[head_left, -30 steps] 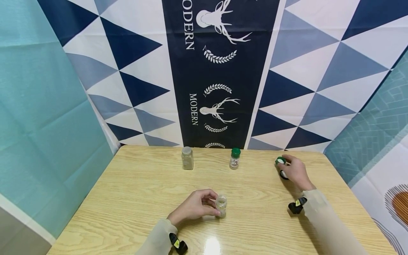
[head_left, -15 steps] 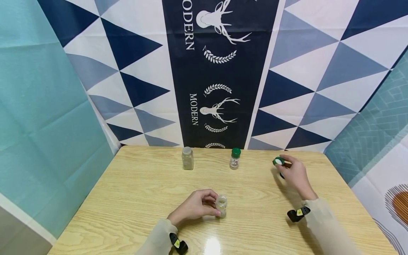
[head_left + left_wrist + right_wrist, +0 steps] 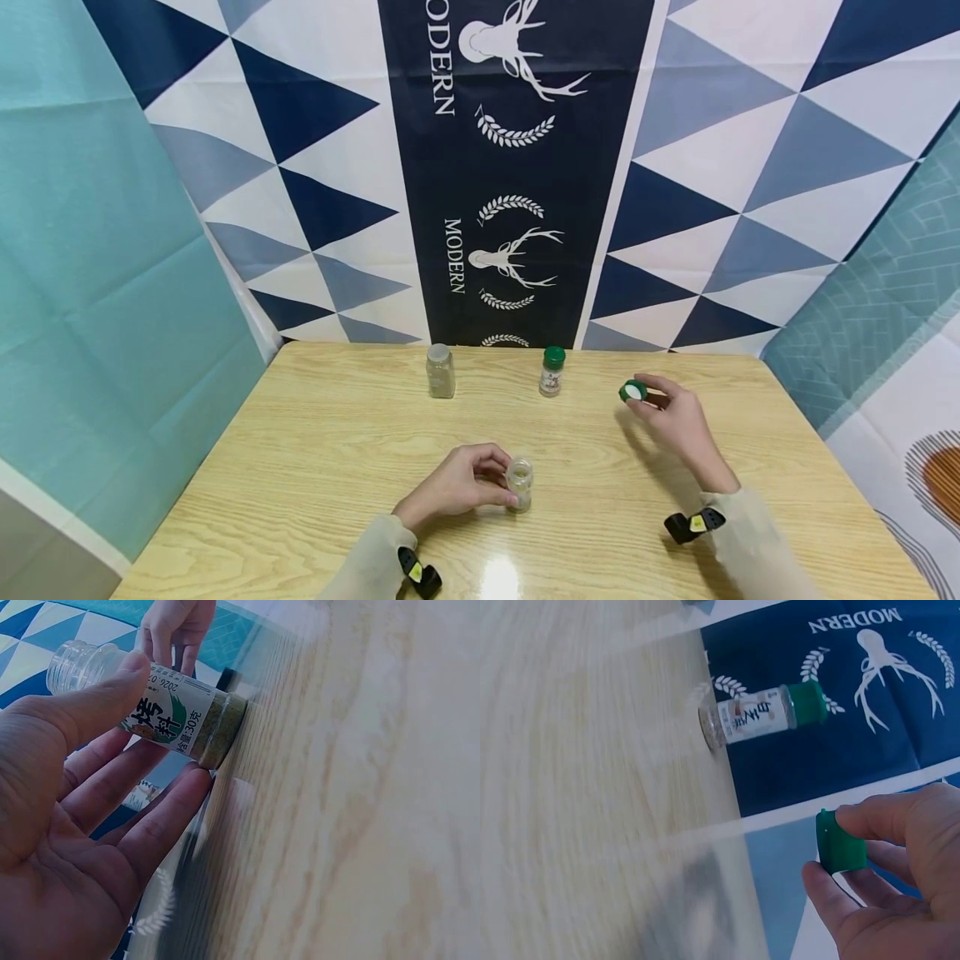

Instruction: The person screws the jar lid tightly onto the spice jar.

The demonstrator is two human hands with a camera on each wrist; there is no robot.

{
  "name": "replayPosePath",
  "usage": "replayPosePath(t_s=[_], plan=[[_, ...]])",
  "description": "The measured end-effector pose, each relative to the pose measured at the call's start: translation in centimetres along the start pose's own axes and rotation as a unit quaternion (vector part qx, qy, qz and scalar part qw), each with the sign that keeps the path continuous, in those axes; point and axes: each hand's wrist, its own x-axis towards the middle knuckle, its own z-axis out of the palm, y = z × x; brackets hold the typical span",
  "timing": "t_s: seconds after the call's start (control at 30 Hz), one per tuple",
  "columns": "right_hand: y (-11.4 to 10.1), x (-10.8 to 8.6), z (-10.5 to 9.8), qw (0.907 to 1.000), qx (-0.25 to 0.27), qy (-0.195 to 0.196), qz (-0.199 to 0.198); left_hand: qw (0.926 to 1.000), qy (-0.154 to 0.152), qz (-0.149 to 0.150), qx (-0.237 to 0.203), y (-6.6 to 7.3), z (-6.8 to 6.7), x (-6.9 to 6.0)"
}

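Observation:
My left hand (image 3: 459, 483) grips a clear, uncapped jar (image 3: 521, 493) standing on the table. In the left wrist view, the jar's label (image 3: 169, 709) and greenish-brown contents show between the thumb and fingers of the left hand (image 3: 90, 810). Toward the back right, my right hand (image 3: 678, 421) pinches a green cap (image 3: 633, 391) between thumb and fingers, its white inside showing. The right wrist view shows the cap (image 3: 841, 844) in the right hand (image 3: 904, 862), held apart from the green-capped bottle.
A green-capped bottle (image 3: 551, 375) stands upright at the back of the wooden table (image 3: 315, 467). To its left is a squarish jar (image 3: 441, 375) with a greyish top. A patterned cloth (image 3: 517, 175) hangs behind the table.
My right hand has moved left with the green cap, toward the green-capped bottle. The dark round thing beneath that hand is no longer visible. My left hand keeps its grip on the jar.

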Motion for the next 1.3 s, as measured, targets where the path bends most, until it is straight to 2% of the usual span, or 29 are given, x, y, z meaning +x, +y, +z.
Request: replayPosePath(t_s=[0.17, 0.53, 0.83, 1.1, 1.3], plan=[[0.0, -0.4, 0.5, 0.9998, 0.018, -0.001, -0.002, 1.0000, 0.004, -0.002, -0.002, 0.1, 0.0, 0.0], [-0.5, -1.4, 0.7, 0.9986, 0.041, -0.029, 0.018, 0.9999, 0.008, -0.006, -0.007, 0.1, 0.1, 0.0], [-0.5, -2.2, 1.2, 0.9985, 0.040, -0.036, 0.002, 0.9994, 0.012, 0.009, 0.032, 0.0, 0.1, 0.0], [-1.1, -3.1, 2.1, 0.9983, 0.041, -0.029, -0.028, 0.9998, 0.010, 0.005, 0.014, 0.1, 0.1, -0.2], [-1.3, -3.8, 2.6, 0.9980, 0.047, -0.042, -0.007, 0.9999, 0.012, 0.007, 0.000, 0.0, 0.4, -0.3]])
